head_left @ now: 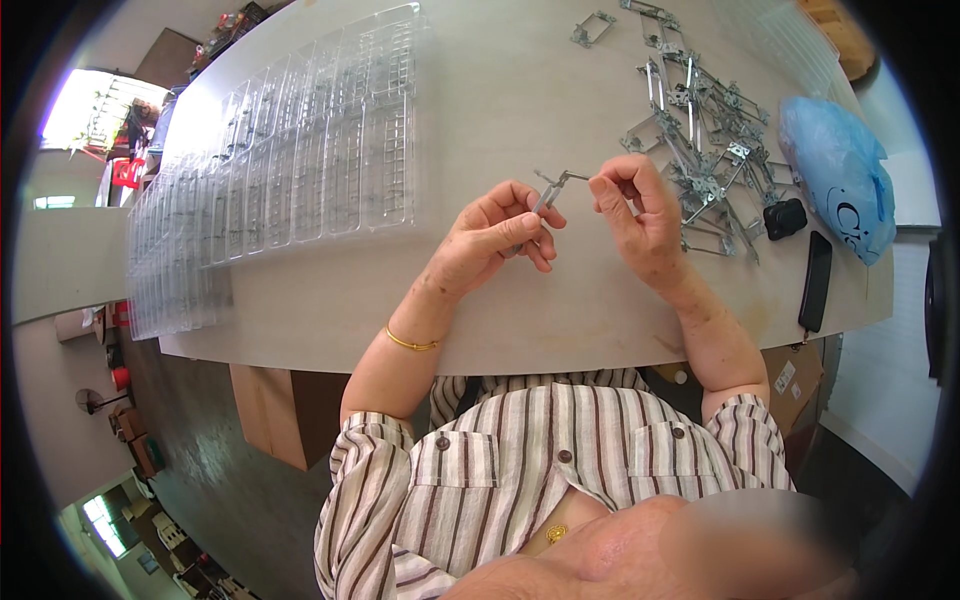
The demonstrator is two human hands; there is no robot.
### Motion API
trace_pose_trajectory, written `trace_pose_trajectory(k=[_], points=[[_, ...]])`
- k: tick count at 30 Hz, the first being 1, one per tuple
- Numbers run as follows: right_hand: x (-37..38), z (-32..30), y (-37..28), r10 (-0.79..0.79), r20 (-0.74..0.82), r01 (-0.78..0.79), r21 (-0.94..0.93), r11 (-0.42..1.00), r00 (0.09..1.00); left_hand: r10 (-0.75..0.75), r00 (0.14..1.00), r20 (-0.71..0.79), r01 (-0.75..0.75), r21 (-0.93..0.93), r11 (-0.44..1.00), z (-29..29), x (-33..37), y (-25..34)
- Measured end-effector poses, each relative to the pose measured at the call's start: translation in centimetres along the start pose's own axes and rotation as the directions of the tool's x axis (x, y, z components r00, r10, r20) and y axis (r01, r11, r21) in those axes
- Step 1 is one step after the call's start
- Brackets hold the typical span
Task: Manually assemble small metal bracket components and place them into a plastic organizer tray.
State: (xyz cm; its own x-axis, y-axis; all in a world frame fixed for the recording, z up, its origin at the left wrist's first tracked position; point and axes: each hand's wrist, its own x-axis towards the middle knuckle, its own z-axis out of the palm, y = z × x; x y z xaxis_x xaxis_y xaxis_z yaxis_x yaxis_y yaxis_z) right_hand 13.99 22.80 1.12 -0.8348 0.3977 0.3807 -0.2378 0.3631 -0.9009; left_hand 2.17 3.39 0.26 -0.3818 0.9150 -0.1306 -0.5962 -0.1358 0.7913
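Over the middle of the table, my left hand (pixel 503 232) is closed around a small hinged metal bracket (pixel 546 196), its upper end sticking out past the thumb and fingers. A thin arm of this bracket reaches right toward my right hand (pixel 640 208), whose thumb and forefinger pinch its end. Just beyond and to the right of that hand lies a loose pile of similar metal brackets (pixel 700 185), tangled together. One more bracket (pixel 593 29) lies apart near the far edge.
Stacked clear plastic trays (pixel 300 150) with many slots cover the table's left side. On the right are a blue plastic bag (pixel 838 170), a small black case (pixel 784 218) and a black phone (pixel 815 282). Cardboard boxes (pixel 268 405) stand under the table's near edge.
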Motion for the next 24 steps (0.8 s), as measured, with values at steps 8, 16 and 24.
trace_pose_trajectory(k=[8, 16, 24], points=[[-0.1, -0.1, -0.1, 0.111, 0.116, -0.121, 0.090, 0.989, 0.987, 0.033, 0.999, -0.012, -0.031, 0.095, 0.995, -0.1, 0.1, 0.2], [-0.3, 0.3, -1.1, 0.254, 0.252, -0.300, 0.164, 0.940, 0.934, -0.028, 0.998, -0.057, 0.039, 0.198, 0.979, 0.6, -0.3, 0.8], [-0.1, 0.0, -1.4, 0.281, 0.311, -0.341, 0.158, 0.927, 0.908, -0.064, 0.997, -0.039, 0.071, 0.249, 0.966, 0.9, -0.3, 0.8]])
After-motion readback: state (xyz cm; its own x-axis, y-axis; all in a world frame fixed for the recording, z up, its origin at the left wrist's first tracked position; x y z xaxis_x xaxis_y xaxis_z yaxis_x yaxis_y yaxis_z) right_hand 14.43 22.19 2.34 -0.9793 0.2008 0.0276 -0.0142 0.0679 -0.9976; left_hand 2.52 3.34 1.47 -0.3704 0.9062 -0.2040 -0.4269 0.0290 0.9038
